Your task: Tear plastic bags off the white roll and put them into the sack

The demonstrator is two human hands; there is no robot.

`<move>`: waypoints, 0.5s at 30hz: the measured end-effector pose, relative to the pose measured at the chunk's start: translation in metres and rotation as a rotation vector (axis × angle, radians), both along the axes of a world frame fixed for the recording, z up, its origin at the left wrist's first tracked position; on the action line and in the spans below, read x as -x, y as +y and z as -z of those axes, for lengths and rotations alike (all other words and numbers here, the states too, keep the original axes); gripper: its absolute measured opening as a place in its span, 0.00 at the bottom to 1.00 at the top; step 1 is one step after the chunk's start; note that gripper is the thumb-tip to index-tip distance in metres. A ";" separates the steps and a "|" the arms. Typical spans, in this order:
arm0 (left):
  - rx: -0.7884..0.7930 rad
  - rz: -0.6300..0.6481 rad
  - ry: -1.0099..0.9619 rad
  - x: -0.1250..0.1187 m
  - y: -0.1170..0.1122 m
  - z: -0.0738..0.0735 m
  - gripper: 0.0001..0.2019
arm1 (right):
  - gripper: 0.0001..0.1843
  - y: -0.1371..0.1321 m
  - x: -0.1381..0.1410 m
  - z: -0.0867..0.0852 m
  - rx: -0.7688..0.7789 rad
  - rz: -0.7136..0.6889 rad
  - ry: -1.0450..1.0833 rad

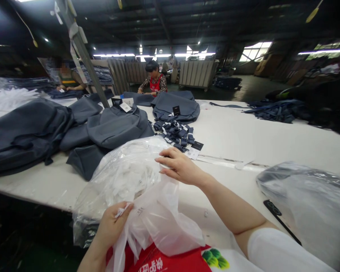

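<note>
A heap of clear plastic bags [130, 177] lies at the near edge of the white table [243, 136]. My left hand [113, 224] is closed, pinching the edge of one plastic bag [158, 223] near my body. My right hand [180, 166] rests on top of the heap with its fingers stretched and lightly curled over the plastic.
Dark grey folded garments [45, 128] pile up on the left and middle of the table, with small dark tags [177, 134] beyond my right hand. Another plastic bag [306, 200] lies at right. Two people work at the far side. A slanted pole [85, 56] rises at left.
</note>
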State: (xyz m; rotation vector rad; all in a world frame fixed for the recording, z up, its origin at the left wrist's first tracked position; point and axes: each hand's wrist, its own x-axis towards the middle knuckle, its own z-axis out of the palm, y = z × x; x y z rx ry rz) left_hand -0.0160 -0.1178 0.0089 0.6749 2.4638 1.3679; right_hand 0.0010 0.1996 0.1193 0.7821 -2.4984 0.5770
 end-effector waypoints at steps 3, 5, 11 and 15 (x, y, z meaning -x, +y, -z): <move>0.000 -0.026 0.002 -0.002 -0.005 0.001 0.22 | 0.19 0.001 -0.002 0.002 0.014 0.016 0.011; 0.002 -0.046 0.006 -0.004 -0.004 0.001 0.22 | 0.19 0.000 -0.003 0.004 0.026 0.027 0.014; 0.045 -0.107 0.028 -0.002 -0.006 0.009 0.24 | 0.20 0.008 0.006 0.011 0.071 0.047 0.025; 0.191 -0.497 0.027 0.008 -0.071 0.030 0.22 | 0.20 0.040 0.016 0.022 0.179 0.204 0.028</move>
